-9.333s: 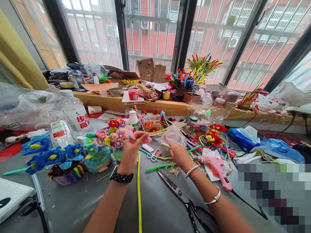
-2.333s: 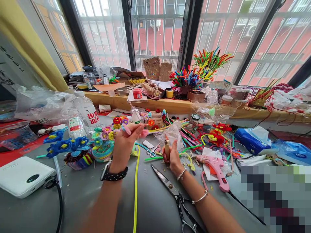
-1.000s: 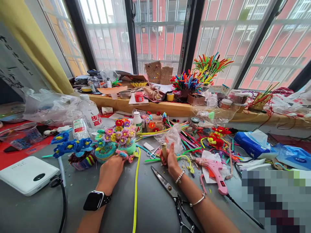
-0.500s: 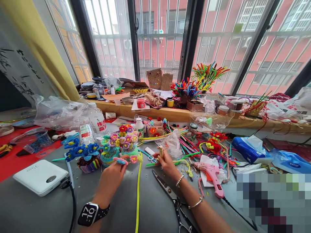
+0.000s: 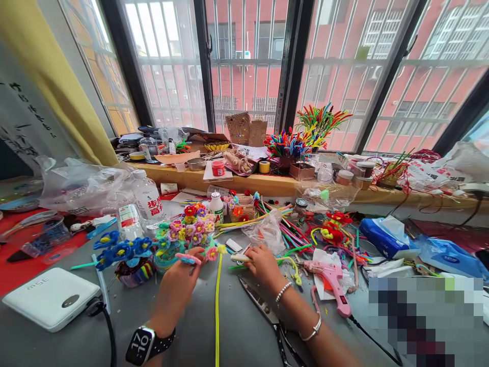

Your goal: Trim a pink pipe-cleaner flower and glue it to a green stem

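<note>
My left hand (image 5: 179, 283), with a watch on its wrist, pinches a pink and blue fuzzy stem piece (image 5: 188, 259) beside the pots of pipe-cleaner flowers (image 5: 196, 227). My right hand (image 5: 264, 265) is closed on a small pale wooden-looking tool (image 5: 240, 258), which lies sideways and points left. A yellow stem (image 5: 217, 311) with a yellow flower tip runs down the grey table between my hands. Large scissors (image 5: 262, 303) lie under and beside my right forearm.
A pink glue gun (image 5: 332, 283) lies to the right with its cable. At the left are a white power bank (image 5: 51, 298) and blue flowers in a striped pot (image 5: 133, 272). Behind are bottles, a plastic bag (image 5: 267, 229), loose stems and a blue tissue pack (image 5: 387, 237).
The tool in my right hand has turned from upright to sideways, pointing left. My left hand still holds the pink and blue piece. The view has shifted slightly.
</note>
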`<state>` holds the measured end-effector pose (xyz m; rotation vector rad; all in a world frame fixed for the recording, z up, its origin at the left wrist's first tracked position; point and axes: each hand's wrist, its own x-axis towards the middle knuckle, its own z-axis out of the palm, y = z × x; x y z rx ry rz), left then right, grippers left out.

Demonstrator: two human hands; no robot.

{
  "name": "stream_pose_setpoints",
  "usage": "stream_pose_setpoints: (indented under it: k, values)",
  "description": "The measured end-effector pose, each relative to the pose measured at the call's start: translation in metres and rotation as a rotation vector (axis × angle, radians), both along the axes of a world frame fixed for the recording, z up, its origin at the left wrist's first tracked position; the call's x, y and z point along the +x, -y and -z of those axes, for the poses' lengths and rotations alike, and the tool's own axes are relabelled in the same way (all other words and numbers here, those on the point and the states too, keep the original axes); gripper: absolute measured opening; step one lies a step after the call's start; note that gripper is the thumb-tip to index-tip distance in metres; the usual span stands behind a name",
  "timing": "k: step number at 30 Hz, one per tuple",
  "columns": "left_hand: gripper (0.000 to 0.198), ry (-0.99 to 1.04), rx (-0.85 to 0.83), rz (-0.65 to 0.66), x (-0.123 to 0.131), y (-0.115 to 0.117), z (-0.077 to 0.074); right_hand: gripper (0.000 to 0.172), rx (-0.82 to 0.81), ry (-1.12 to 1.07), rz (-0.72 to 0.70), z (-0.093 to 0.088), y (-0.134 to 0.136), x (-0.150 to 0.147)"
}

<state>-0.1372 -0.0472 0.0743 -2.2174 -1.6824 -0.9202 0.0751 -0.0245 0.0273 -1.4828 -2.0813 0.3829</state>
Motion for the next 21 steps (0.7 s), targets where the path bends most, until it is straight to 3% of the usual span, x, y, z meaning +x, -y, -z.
stream_pose_setpoints:
  k: [5, 7, 9, 12, 15, 21]
  values:
    - [0.021, 0.271, 0.174, -0.023, 0.034, -0.03, -0.052, 0.015, 0.023, 0.135, -0.01, 0.0, 0.003, 0.0]
    - [0.022, 0.334, 0.197, 0.01, 0.053, -0.058, -0.068, 0.017, 0.03, 0.151, -0.013, 0.001, 0.004, 0.0]
    - [0.023, 0.533, 0.223, 0.095, 0.073, -0.091, -0.077, 0.018, 0.034, 0.157, -0.012, 0.002, 0.005, -0.001]
    - [0.018, 0.569, 0.197, 0.119, 0.098, -0.143, -0.076, 0.019, 0.036, 0.165, -0.01, 0.004, 0.006, -0.003]
    - [0.02, 0.572, 0.166, 0.104, 0.112, -0.18, -0.063, 0.019, 0.042, 0.173, -0.018, 0.005, 0.007, -0.004]
    - [0.026, 0.484, 0.086, 0.099, 0.119, -0.21, -0.037, 0.019, 0.047, 0.172, -0.038, 0.005, 0.006, -0.005]
